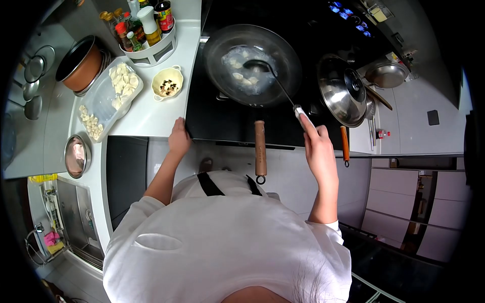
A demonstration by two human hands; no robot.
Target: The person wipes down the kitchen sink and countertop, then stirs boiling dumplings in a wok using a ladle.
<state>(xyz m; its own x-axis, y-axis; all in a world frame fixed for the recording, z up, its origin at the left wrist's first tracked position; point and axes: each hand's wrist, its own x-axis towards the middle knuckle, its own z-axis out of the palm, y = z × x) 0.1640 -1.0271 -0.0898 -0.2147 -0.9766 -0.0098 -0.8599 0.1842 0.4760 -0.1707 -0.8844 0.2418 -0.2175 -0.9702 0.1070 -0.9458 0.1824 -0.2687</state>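
A dark wok [214,73] with a wooden handle stands on the black stove [222,123], holding cloudy liquid and several pale dumplings [245,79]. My right hand [318,146] is wrapped round the white handle of a black ladle [284,87], whose bowl rests in the liquid beside the dumplings. My left hand [179,135] rests at the counter's front edge, next to the stove, holding nothing, its fingers extended. Near it on the counter is a small yellow bowl [174,76] with dark and pale bits in it.
Left of the stove are a tray [103,104] of uncooked dumplings, a brown pot [81,68], a metal bowl [76,169] and a rack [161,53] of bottles. A lidded pan [336,91] stands right of the wok. A sink [76,207] lies at the lower left.
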